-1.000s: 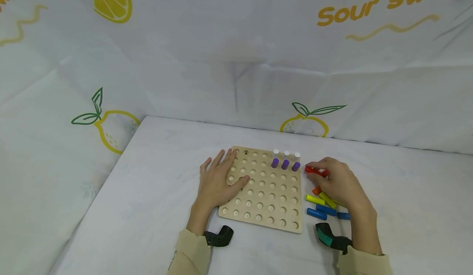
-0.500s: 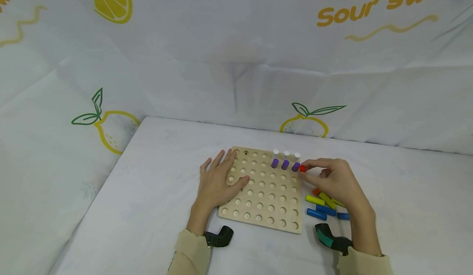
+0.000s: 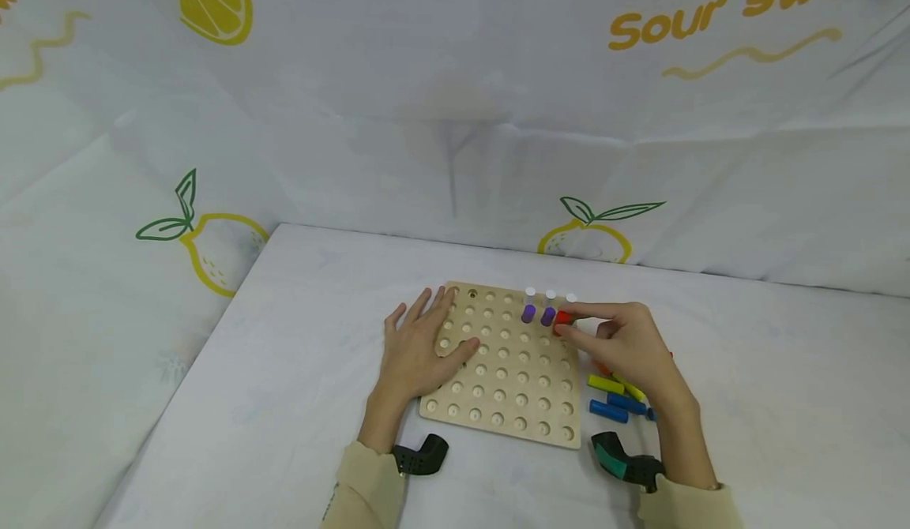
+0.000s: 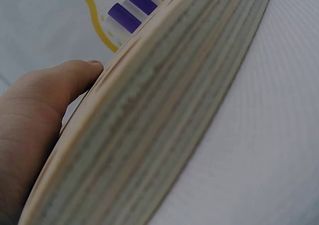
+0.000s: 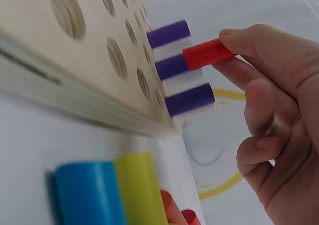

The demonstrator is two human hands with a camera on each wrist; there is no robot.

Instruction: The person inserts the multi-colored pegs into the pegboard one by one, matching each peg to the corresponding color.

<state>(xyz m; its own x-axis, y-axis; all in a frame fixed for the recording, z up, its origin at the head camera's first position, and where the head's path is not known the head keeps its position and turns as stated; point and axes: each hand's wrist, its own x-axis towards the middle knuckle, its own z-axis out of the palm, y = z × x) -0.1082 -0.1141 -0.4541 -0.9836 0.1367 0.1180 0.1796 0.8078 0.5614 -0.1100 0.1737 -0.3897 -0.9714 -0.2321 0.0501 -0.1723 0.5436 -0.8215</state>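
Note:
My left hand point(image 3: 419, 355) rests with spread fingers on the left side of a square wooden pegboard point(image 3: 490, 382); in the left wrist view its thumb point(image 4: 79, 78) lies along the board's edge. Between thumb and index finger my right hand point(image 3: 629, 347) pinches a red peg point(image 5: 209, 54). That peg hovers over the far right part of the board, by three upright purple pegs point(image 5: 190, 100). Behind these stands a row of three white pegs point(image 3: 530, 296). In the head view the right fingers and red peg hide the rightmost purple peg.
Loose pegs lie right of the board: blue pegs point(image 3: 608, 411), yellow pegs point(image 3: 606, 384), an orange peg point(image 5: 172, 207) and a red one point(image 5: 190, 217), partly behind my right forearm. A white cloth point(image 3: 284, 403) covers the table, with a lemon-printed backdrop point(image 3: 398, 174) behind.
My right hand has moved left with the red peg, from beside the board to above its purple pegs. The peg has turned from lying flat to more upright. My left hand stays put.

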